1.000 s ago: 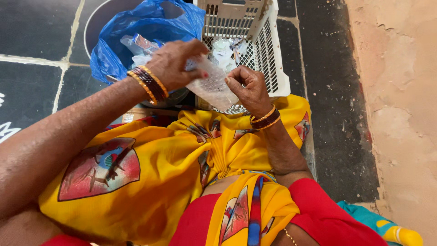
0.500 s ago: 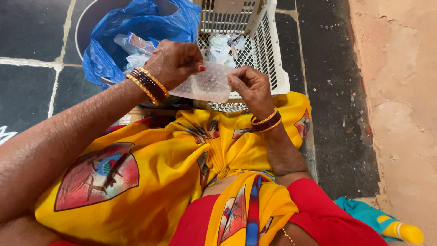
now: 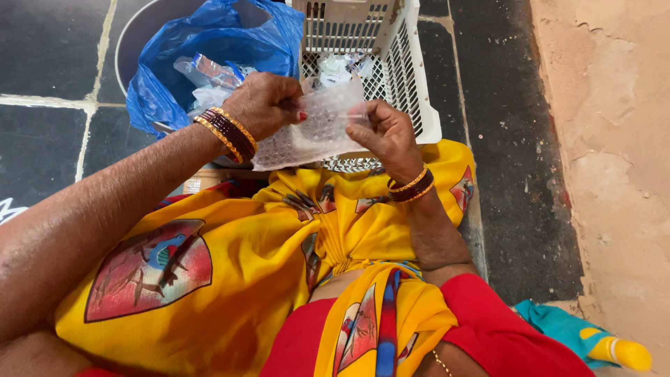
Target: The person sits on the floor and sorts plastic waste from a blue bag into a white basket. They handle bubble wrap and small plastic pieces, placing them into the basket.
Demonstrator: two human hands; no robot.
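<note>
I hold a clear plastic pouch (image 3: 314, 129) with small dark specks inside, stretched between both hands above my lap. My left hand (image 3: 264, 103) pinches its left edge, with gold and maroon bangles at the wrist. My right hand (image 3: 387, 132) grips the right edge, fingers curled. The pouch hangs in front of a white slotted plastic crate (image 3: 412, 77) that holds several crumpled clear packets.
A blue plastic bag (image 3: 209, 49) lining a round metal tub sits at the upper left, with clear wrappers inside. Dark stone floor tiles lie around it. A rough tan wall (image 3: 614, 153) runs along the right. Yellow printed cloth (image 3: 230, 265) covers my lap.
The pouch has been spread wider and lifted between both hands, now hanging flatter and facing me. Both hands stayed in nearly the same place.
</note>
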